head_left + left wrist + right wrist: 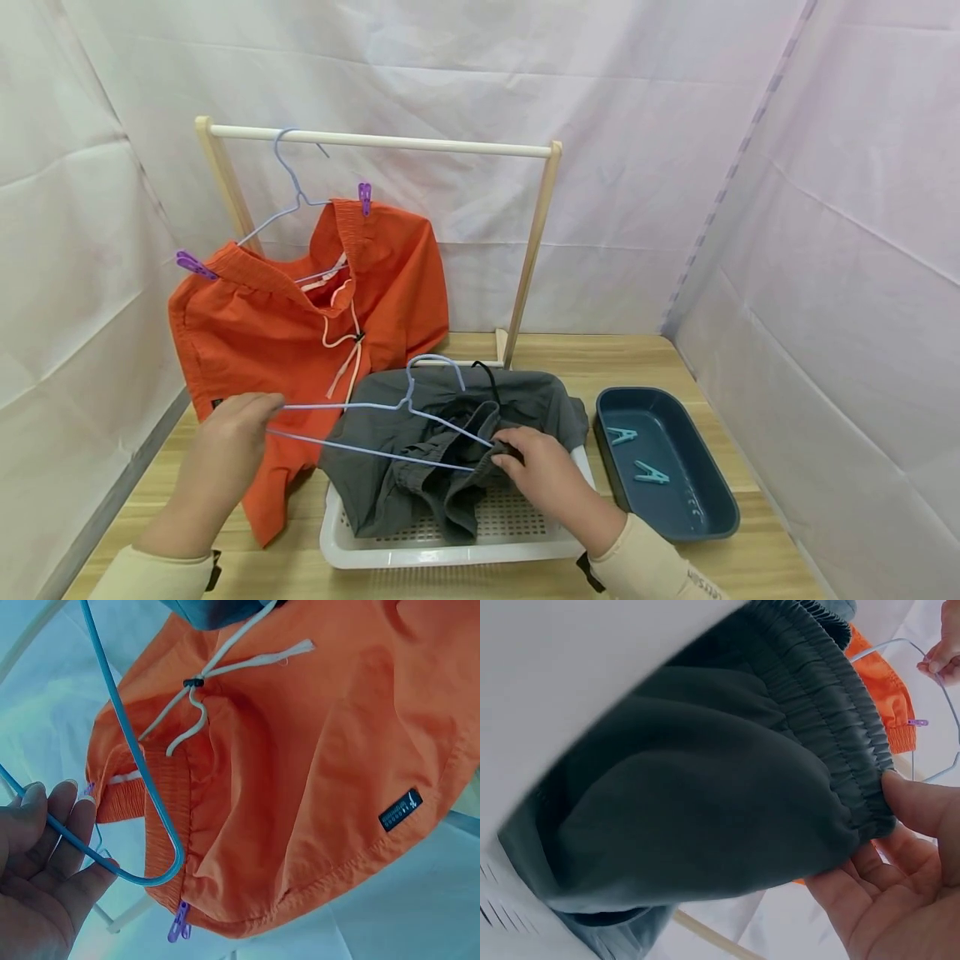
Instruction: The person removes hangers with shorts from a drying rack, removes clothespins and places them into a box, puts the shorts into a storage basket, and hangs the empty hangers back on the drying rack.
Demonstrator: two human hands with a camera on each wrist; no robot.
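In the head view a blue wire hanger (375, 406) lies across the dark grey shorts (360, 492), its right end inside their waistband. My left hand (238, 433) holds the hanger's left end; the left wrist view shows its fingers (64, 817) round the wire. My right hand (543, 467) pinches the elastic waistband, thumb on one side and fingers (855, 892) on the other in the right wrist view. The shorts rest in and over a white plastic basket (450, 557).
Orange shorts (390, 275) hang from another hanger (277, 218) on a wooden rack (534, 250), held by purple clips (365, 198). At the right, a dark blue tray (678, 442) holds two teal clips (651, 473). White cloth walls (847, 250) enclose the wooden table (600, 354).
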